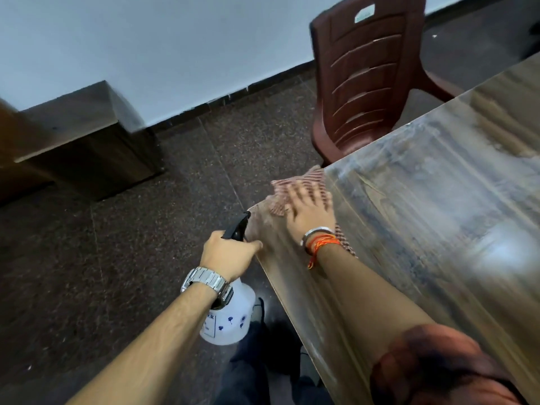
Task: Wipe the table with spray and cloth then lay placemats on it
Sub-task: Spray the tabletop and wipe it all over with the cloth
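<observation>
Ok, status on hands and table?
Left hand grips white plastic spray bottle. Right hand presses striped cloth on wooden table corner. Brown plastic chair beyond corner.

One spray bottle [230, 320], one cloth [309, 178], one table [423, 217], one chair [368, 77].

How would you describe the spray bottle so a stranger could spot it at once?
Start at the wooden table filling the right side and follow its near edge. Just off that edge, over the dark speckled floor, the left hand wearing a metal watch grips the spray bottle: white plastic with blue prints and a black trigger head, unlike the striped cloth.
</observation>
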Demonstrator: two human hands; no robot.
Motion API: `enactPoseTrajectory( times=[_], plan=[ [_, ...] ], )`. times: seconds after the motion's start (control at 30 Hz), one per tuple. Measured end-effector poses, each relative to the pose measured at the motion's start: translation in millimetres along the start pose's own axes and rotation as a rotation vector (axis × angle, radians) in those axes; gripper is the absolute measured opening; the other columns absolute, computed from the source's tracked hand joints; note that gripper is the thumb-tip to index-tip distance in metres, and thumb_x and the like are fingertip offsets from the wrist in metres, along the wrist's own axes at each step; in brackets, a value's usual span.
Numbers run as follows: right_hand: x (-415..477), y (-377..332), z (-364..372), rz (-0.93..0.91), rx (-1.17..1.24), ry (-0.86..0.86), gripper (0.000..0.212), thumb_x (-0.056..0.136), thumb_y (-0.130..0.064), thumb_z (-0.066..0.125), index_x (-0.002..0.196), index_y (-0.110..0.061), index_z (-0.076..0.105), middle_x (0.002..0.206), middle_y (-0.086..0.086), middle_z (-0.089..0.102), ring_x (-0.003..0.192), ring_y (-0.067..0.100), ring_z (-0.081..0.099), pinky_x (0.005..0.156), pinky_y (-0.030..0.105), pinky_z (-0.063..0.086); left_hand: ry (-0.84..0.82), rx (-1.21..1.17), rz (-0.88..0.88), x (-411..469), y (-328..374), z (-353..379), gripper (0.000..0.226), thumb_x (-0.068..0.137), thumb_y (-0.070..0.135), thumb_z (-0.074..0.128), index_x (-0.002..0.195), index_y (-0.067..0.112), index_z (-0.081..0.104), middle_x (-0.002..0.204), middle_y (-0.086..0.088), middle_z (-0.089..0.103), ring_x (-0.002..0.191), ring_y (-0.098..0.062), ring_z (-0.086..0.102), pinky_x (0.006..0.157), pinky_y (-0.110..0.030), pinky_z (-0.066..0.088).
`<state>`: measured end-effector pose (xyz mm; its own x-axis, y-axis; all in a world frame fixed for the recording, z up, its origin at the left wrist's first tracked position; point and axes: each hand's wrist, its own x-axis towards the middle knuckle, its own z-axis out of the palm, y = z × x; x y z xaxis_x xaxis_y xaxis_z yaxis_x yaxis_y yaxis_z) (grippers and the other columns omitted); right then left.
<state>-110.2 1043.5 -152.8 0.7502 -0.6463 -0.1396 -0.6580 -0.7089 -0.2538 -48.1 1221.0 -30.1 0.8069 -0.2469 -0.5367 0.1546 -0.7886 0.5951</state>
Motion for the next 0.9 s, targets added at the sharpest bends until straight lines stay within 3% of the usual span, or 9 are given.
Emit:
enactPoseTrajectory(
  times=[0.07,0.13,0.23,0.33,0.5,0.6,0.73,0.8,0.9],
  plan=[
    [14.8,44.6,-11.2,0.363,0.061,0.085,0.058,0.095,-0.044,0.024,0.151,-0.035,0.012,0.16,-0.01,0.008,0.148,0.026,0.002,0.117,0.053,-0.002,-0.104,0.046,0.037,11.8,9.9,1.7,0.035,0.071,0.028,0.085,0.062,0.02,0.052,0.061,-0.001,0.063,0.057,-0.021,0.06,0.053,-0.025,0.041],
    [18.4,88.3,-23.6,0.635,0.145,0.093,0.058,0.096,-0.044,0.021,0.152,-0.035,0.009,0.16,-0.01,0.003,0.148,0.026,-0.002,0.117,0.054,-0.002,-0.227,0.108,0.1,26.2,19.7,4.9,0.027,0.068,0.03,0.086,0.066,0.015,0.064,0.061,0.0,0.066,0.05,-0.016,0.059,0.053,-0.022,0.043],
    [17.2,109.6,-35.8,0.742,0.146,0.1,0.057,0.096,-0.044,0.022,0.151,-0.037,0.01,0.16,-0.012,0.002,0.148,0.024,-0.002,0.117,0.053,-0.001,-0.345,0.244,0.161,51.8,41.2,8.5,0.02,0.066,0.03,0.082,0.074,0.015,0.072,0.061,0.005,0.067,0.051,-0.011,0.06,0.047,-0.019,0.04],
    [10.1,93.7,-35.0,0.545,-0.008,0.079,0.056,0.095,-0.044,0.026,0.15,-0.037,0.015,0.16,-0.01,0.011,0.147,0.028,0.007,0.117,0.053,0.003,-0.363,0.336,0.211,67.6,62.1,13.2,0.011,0.067,0.024,0.074,0.072,0.014,0.069,0.064,0.001,0.067,0.057,-0.015,0.062,0.046,-0.02,0.039],
    [-22.1,19.2,-11.3,-0.266,-0.133,-0.065,0.054,0.086,-0.049,0.042,0.14,-0.04,0.04,0.152,-0.005,0.036,0.142,0.035,0.026,0.114,0.056,0.009,-0.405,0.37,0.275,81.2,96.2,12.4,0.015,0.069,0.023,0.076,0.071,0.01,0.069,0.063,-0.003,0.069,0.059,-0.02,0.062,0.053,-0.026,0.044],
    [-18.9,-15.1,2.9,-0.537,-0.12,-0.103,0.047,0.089,-0.05,0.039,0.134,-0.04,0.048,0.143,-0.008,0.047,0.143,0.034,0.02,0.114,0.055,0.007,-0.378,0.381,0.337,82.0,115.1,19.2,0.009,0.07,0.022,0.076,0.069,0.015,0.07,0.062,0.0,0.069,0.065,-0.021,0.065,0.061,-0.03,0.05],
    [-1.3,-15.8,2.0,-0.623,-0.056,-0.062,0.045,0.089,-0.046,0.035,0.126,-0.033,0.058,0.132,-0.007,0.057,0.139,0.031,0.031,0.114,0.054,0.018,-0.368,0.369,0.309,84.7,124.0,28.8,0.005,0.069,0.023,0.076,0.068,0.02,0.073,0.061,0.002,0.07,0.067,-0.021,0.067,0.064,-0.031,0.052],
    [25.3,21.8,-8.7,-0.469,-0.103,-0.042,0.048,0.087,-0.046,0.034,0.128,-0.034,0.056,0.14,-0.005,0.052,0.141,0.03,0.028,0.114,0.054,0.018,-0.392,0.346,0.297,89.8,132.7,46.4,0.006,0.063,0.023,0.077,0.063,0.025,0.072,0.051,0.004,0.065,0.058,-0.024,0.063,0.062,-0.033,0.052],
    [76.0,109.3,-39.8,-0.145,-0.107,0.0,0.053,0.091,-0.047,0.035,0.143,-0.039,0.035,0.154,-0.008,0.031,0.145,0.026,0.019,0.115,0.051,0.006,-0.41,0.364,0.319,92.4,151.1,79.7,0.009,0.066,0.02,0.079,0.063,0.02,0.071,0.045,0.006,0.061,0.054,-0.024,0.06,0.062,-0.032,0.051]
  ],
)
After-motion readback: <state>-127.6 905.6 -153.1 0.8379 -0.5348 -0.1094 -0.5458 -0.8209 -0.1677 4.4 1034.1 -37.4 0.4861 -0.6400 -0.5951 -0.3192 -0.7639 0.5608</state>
